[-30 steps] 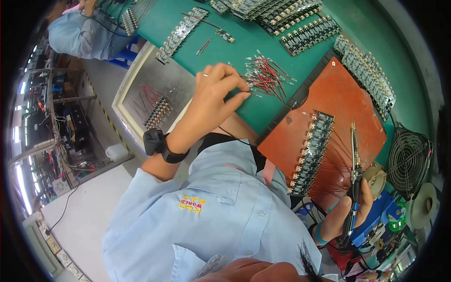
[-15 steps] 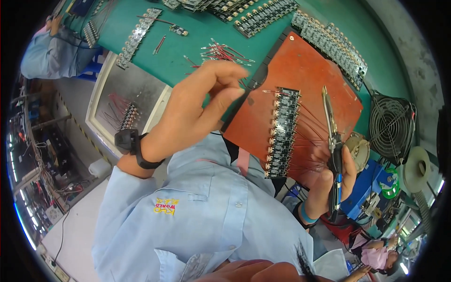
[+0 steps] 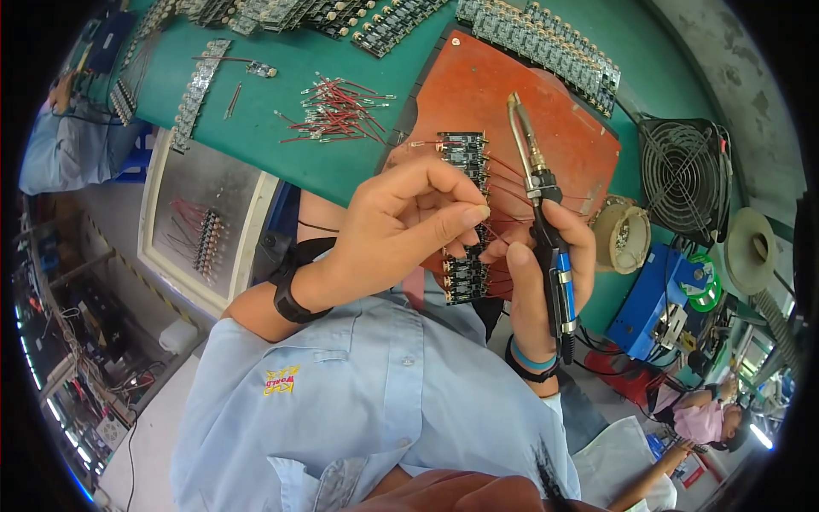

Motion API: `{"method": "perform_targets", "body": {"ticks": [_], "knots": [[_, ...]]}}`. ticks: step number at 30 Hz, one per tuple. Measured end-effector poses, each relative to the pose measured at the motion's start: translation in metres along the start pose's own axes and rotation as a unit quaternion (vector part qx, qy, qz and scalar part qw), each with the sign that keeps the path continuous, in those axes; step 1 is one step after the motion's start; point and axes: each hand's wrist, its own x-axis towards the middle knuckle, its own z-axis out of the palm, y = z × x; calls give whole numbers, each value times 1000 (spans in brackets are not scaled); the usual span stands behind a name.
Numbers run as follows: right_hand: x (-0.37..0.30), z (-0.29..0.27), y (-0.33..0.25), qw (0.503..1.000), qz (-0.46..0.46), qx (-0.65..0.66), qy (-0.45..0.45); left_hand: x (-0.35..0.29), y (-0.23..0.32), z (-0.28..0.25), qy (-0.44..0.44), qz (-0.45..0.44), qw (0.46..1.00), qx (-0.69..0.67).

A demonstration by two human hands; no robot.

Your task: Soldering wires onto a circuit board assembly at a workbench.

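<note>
My left hand reaches over a strip of small circuit boards, its thumb and forefinger pinching a thin red wire. Several more red wires trail from the strip's right side. In my right hand is a soldering iron with a black and blue handle, its metal tip pointing away from me. The right thumb and a fingertip come close to the pinched wire; whether they touch it I cannot tell. My left hand covers the middle of the strip, which lies on a reddish-brown work mat.
A pile of red wires lies on the green table. Stacked board strips line the back. A fan, a round tan container and a blue device stand to the right. A framed tray sits at left.
My left hand has moved right, from beside the strip to over it, and now pinches a wire. My right hand with the soldering iron has come closer to it. The whole view has shifted.
</note>
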Motion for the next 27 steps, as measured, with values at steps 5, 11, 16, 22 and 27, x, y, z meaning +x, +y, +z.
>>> {"method": "perform_targets", "body": {"ticks": [5,11,16,22,27], "knots": [[1,-5,6,993,-58,-104,-4,-4,-2,-4,-21,125,963,237],[0,-3,8,972,-120,-201,-19,-1,-6,-5,-53,239,899,363],[0,-3,5,987,-106,-116,17,0,-7,-9,-52,225,903,362],[3,-7,4,984,-119,-127,-23,0,-6,-9,-53,214,907,359],[3,-2,5,988,-104,-115,-19,-3,-6,-9,-52,201,910,358]]}}
